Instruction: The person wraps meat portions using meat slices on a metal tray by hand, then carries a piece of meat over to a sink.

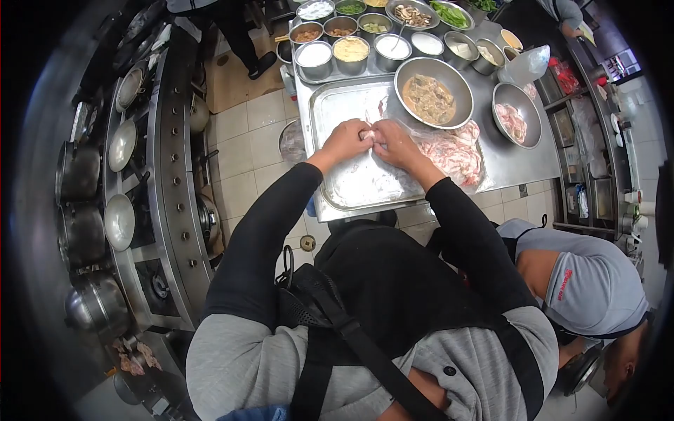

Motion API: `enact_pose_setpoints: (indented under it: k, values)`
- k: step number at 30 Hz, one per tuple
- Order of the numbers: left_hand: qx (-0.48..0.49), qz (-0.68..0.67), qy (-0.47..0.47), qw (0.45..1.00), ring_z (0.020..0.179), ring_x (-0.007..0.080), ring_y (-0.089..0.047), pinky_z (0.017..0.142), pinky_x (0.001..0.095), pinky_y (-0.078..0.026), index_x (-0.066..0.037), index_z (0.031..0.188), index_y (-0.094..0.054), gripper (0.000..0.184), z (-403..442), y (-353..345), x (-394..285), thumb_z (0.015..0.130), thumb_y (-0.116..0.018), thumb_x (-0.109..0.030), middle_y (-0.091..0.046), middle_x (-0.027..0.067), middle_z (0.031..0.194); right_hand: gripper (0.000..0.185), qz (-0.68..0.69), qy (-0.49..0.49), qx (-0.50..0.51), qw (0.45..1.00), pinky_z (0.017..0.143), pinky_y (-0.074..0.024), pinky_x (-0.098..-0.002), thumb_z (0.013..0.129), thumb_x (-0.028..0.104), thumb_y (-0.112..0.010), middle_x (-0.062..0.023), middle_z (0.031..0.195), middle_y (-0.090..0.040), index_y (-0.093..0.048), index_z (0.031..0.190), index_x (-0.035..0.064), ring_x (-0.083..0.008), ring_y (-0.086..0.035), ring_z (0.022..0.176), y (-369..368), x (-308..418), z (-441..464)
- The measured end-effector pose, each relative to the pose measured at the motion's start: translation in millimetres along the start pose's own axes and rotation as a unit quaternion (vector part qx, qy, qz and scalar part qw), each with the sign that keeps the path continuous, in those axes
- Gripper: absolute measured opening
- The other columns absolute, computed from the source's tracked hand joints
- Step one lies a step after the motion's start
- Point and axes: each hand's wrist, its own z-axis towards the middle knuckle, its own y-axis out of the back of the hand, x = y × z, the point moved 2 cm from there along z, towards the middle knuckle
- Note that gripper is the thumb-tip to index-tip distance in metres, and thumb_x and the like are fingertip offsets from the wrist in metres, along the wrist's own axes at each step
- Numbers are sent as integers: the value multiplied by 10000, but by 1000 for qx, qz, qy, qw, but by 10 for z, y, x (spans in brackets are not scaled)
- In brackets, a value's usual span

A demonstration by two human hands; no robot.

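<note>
Above the metal tray (335, 105), my left hand (342, 144) and my right hand (397, 146) meet with fingers closed. Pinched between them is a small piece of raw meat (368, 133), mostly covered by my fingertips. To the right of my right hand, a heap of pale pink raw meat (456, 158) lies on clear plastic in the tray. A large steel bowl (467, 105) holding meat in brownish sauce rests over the tray's far right corner. Farther right stands another steel bowl (532, 135) with raw meat pieces.
Several metal containers of ingredients, including a tub of yellow paste (351, 50), line the counter's far side. A stove (175, 168) with pans runs along the left. One person (590, 281) bends down at right; another person's leg (242, 38) shows at the far left.
</note>
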Motion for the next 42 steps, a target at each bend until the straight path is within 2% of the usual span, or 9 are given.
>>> enact_pose_setpoints:
  k: [7, 12, 15, 18, 29, 33, 37, 40, 42]
  values:
    - [-46, 89, -235, 967, 1101, 318, -622, 915, 372, -520, -78, 1302, -599, 569, -453, 186, -391, 761, -762, -150, -600, 139, 1194, 375, 117, -184, 79, 973, 744, -517, -450, 852, 232, -647, -145, 856, -648, -608, 1164, 28, -321, -662, 807, -88, -4, -255]
    - [18, -60, -116, 991, 1051, 297, -654, 948, 372, -519, -80, 1328, -561, 548, -256, 51, -293, 810, -738, -102, -641, 121, 1103, 381, 557, -455, 174, 672, 528, -436, -223, 971, 356, -606, -107, 859, -712, -619, 1168, 31, -118, -572, 599, -28, -78, 19]
    - [69, -270, 42, 959, 988, 262, -691, 886, 374, -564, -32, 1308, -562, 417, -213, 67, -159, 908, -658, -101, -682, 121, 1072, 455, 498, -522, 94, 686, 534, -459, -234, 982, 434, -611, -88, 838, -696, -618, 1165, 18, -117, -581, 595, 248, 93, 86]
    - [140, -698, 198, 674, 1031, 282, -702, 858, 361, -616, 7, 1329, -521, 381, -279, 28, 81, 974, -599, -109, -680, 171, 1060, 498, 387, -424, 64, 816, 574, -492, -235, 971, 445, -641, -76, 878, -700, -615, 1190, -1, -103, -596, 654, 612, 369, 70]
    - [166, -736, 320, 573, 788, 267, -702, 740, 336, -619, -13, 1074, -586, 573, -723, -125, -531, 1006, -521, -578, -687, 154, 942, 836, 138, -32, 38, 989, 1003, -490, -414, 783, 265, -855, -167, 1419, -534, -452, 1479, 37, -299, -553, 1260, 255, 842, -453]
    - [163, -664, 393, 614, 1090, 270, -656, 994, 363, -536, 58, 1243, -558, 777, -725, 167, -1055, 994, -449, -670, -652, 186, 1128, 592, 365, -245, 55, 897, 875, -548, -347, 905, 271, -773, -123, 1185, -674, -534, 1384, 18, -236, -677, 1030, 143, 473, -593]
    - [223, -555, 317, 736, 1254, 261, -599, 1088, 393, -465, 67, 1394, -493, 751, -698, 361, -1259, 1029, -465, -589, -617, 204, 1329, 338, 665, -386, -84, 634, 752, -549, -275, 973, 248, -665, -90, 981, -685, -604, 1195, 1, -152, -664, 857, 491, 402, -682]
    - [253, -137, 59, 956, 1343, 310, -527, 1144, 412, -402, -5, 1471, -460, 639, -809, 252, -839, 1011, -567, -435, -540, 182, 1459, 295, 635, -348, -150, 674, 767, -554, -264, 1013, 243, -585, -93, 1019, -684, -625, 1196, 15, -158, -671, 906, 1282, 106, -738]
    - [230, 101, -89, 964, 1389, 330, -479, 1175, 438, -358, -35, 1498, -440, 610, -981, 133, -651, 1014, -555, -388, -493, 171, 1510, 273, 492, -319, -254, 769, 759, -530, -247, 1012, 246, -576, -67, 1007, -680, -604, 1190, 41, -139, -666, 897, 1956, -43, -677]
